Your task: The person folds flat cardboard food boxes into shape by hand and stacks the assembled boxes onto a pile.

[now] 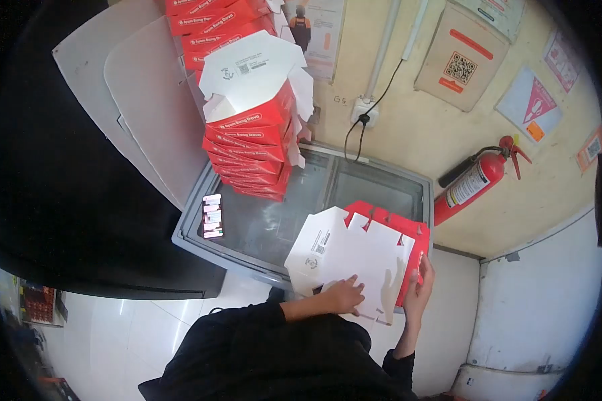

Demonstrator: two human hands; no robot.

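Note:
An unfolded cardboard box blank (371,257) lies with its white inside up on the near right part of a glass-topped chest freezer (247,257). Beneath it, red cardboard (416,244) shows along the far and right sides. My left hand (341,296) rests on the white surface near the front edge, its fingers apart. At the right edge, my right hand (419,291) has its thumb and fingers about the cardboard; the fingers are partly hidden. Folded red boxes (251,150) are piled at the back of the freezer, the top one with its white lid raised.
A lit phone (212,216) lies on the freezer's left side. More red boxes (211,30) stand behind the pile. A fire extinguisher (473,180) hangs on the right wall. A plug with a black cable (363,120) sits in the wall socket. Grey-white boards (140,87) lean at left.

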